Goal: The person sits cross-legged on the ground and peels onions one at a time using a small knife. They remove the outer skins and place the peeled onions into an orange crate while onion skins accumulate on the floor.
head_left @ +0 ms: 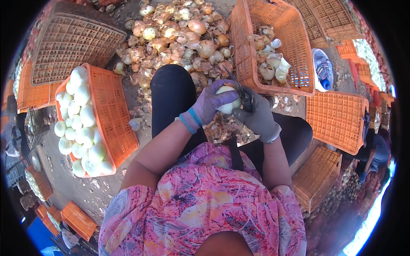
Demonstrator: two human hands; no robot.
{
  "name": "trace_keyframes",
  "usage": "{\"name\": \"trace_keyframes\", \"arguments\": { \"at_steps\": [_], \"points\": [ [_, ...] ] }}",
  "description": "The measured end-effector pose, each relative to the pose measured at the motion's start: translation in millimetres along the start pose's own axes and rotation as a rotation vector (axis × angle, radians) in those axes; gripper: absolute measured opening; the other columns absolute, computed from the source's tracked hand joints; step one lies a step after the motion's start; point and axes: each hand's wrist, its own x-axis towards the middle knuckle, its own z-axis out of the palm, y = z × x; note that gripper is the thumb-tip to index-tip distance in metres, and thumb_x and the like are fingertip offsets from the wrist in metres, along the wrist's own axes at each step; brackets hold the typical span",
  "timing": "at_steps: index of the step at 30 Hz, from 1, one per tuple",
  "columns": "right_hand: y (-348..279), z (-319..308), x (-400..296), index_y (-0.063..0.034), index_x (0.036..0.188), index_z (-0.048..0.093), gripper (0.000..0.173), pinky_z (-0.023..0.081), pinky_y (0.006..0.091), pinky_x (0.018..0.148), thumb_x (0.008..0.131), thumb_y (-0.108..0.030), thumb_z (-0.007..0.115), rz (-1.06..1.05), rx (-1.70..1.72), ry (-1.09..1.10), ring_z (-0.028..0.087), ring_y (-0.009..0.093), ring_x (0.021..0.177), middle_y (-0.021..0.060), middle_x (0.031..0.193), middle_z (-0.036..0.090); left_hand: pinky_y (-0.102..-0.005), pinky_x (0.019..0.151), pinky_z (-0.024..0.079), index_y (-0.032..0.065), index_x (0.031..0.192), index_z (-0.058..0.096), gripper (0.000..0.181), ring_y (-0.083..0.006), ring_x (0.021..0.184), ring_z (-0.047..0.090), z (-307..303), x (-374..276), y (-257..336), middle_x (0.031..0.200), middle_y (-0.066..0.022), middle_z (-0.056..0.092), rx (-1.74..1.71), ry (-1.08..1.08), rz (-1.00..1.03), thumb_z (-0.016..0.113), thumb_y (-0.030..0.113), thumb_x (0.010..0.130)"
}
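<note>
My left hand (209,100), in a purple glove, is wrapped around a peeled white onion (226,107) above my lap. In my right hand (256,113), gloved in grey, is a dark-handled knife (234,77), its blade pointing up and to the left past the onion. The right thumb rests close against the onion's lower side; whether it presses on it I cannot tell. Beyond my knees spreads a heap of unpeeled onions (205,48) with dry brown skins. Loose skins (224,128) lie on the floor between my legs.
An orange plastic crate (117,118) at left is heaped with peeled onions (85,134). Ahead on the right, another orange crate (240,48) holds skins and onion pieces (272,65). Beside it stands a white bucket (323,70) with cloth inside. A co-worker (378,150) is at far right.
</note>
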Motion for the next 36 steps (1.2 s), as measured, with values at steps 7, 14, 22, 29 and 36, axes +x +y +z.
{"name": "trace_keyframes", "arguments": {
  "at_steps": [7,14,22,29,36],
  "points": [
    [24,0,-1,-0.0008,0.124,0.053,0.058,0.054,0.0300,0.075,0.069,-0.005,0.071,0.043,0.055,0.158,0.067,0.020,0.081,0.0131,0.096,0.068,-0.0293,0.077,0.053,0.0017,0.120,0.053,0.044,-0.0164,0.090,0.063,5,18,-14,0.104,-0.0079,0.062,0.104,-0.022,-0.104,0.065,0.020,0.083],
    [23,-43,-14,0.0017,0.123,0.053,0.054,0.045,0.0233,0.041,0.070,-0.004,0.063,0.213,0.759,0.132,0.056,0.013,0.046,0.0082,0.072,0.065,-0.0478,0.084,0.055,0.0031,0.139,0.039,0.069,-0.0330,0.108,0.060,5,25,-5,0.127,-0.0196,0.054,-0.484,-0.411,-0.220,0.060,0.035,0.082],
    [7,-56,-3,0.0024,0.121,0.058,0.050,0.055,0.0268,0.072,0.071,0.003,0.065,0.181,0.807,0.048,0.066,0.015,0.085,0.0083,0.098,0.067,-0.0674,0.090,0.043,0.0100,0.147,0.027,0.080,-0.0490,0.122,0.046,15,15,-2,0.140,-0.0234,0.042,-0.733,-0.556,-0.185,0.057,0.051,0.085],
    [-33,-41,-10,-0.0033,0.121,0.058,0.051,0.051,0.0254,0.067,0.073,-0.001,0.074,0.145,-0.149,0.293,0.064,0.011,0.082,0.0061,0.092,0.066,-0.0679,0.088,0.044,0.0124,0.146,0.029,0.086,-0.0460,0.123,0.045,15,13,-10,0.141,-0.0213,0.040,-0.795,-0.393,-0.137,0.055,0.064,0.082],
    [-40,33,-36,-0.0114,0.122,0.056,0.052,0.053,0.0356,0.061,0.073,-0.013,0.074,-0.441,-0.511,0.281,0.066,0.028,0.074,0.0123,0.095,0.065,-0.0425,0.082,0.056,0.0066,0.138,0.038,0.059,-0.0307,0.104,0.063,12,12,-15,0.119,-0.0190,0.056,-0.667,-0.250,0.025,0.053,0.039,0.092]
  ]
}}
